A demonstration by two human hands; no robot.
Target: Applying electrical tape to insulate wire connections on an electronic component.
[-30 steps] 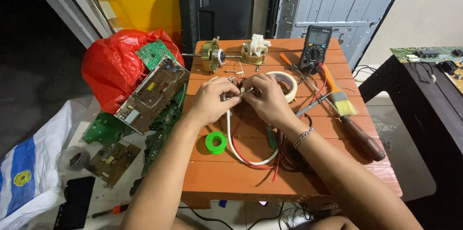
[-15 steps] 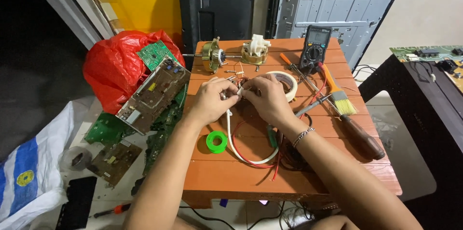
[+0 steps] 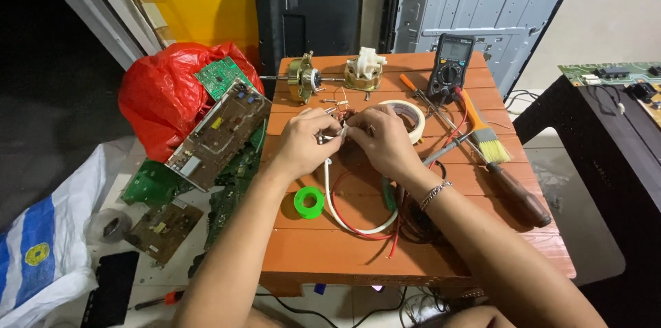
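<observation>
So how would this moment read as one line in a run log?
left hand: pinching wires | right hand: pinching same wires | surface: orange table | nearby: green tape roll, white tape roll, multimeter

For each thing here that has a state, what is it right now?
left hand: closed, pinching the wire ends
right hand: closed, pinching the same wire ends
white wire: looped on the table, one end at the hands
green tape roll: lying flat
multimeter: propped, display blank
paintbrush: lying flat, untouched
</observation>
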